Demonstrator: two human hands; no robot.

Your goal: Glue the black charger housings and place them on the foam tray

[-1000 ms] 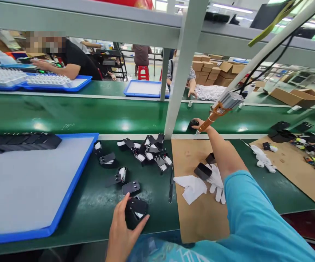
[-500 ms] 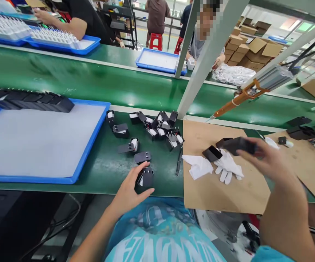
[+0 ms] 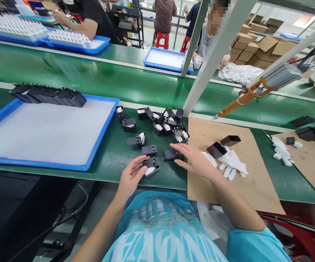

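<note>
Black plastic oblong box (image 3: 170, 155) lay crosswise, right end between loosely parted fingers of nearer right hand (image 3: 194, 160). Left hand (image 3: 131, 174) curled at open black plastic case (image 3: 152, 168), hold unclear.

On green bench (image 3: 109, 160), left: blue-rimmed tray (image 3: 50, 134). In middle: pile of black cases (image 3: 170, 122) near back edge, more cases (image 3: 129, 126) spread apart leftward and toward front edge. Right: brown sheet (image 3: 261, 178) flat beside cases, second brown sheet (image 3: 311, 167) farther right.

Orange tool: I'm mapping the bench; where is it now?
The orange tool shows upper right in the head view, right of the slanted post, its tip appearing above the brown sheet.
</note>
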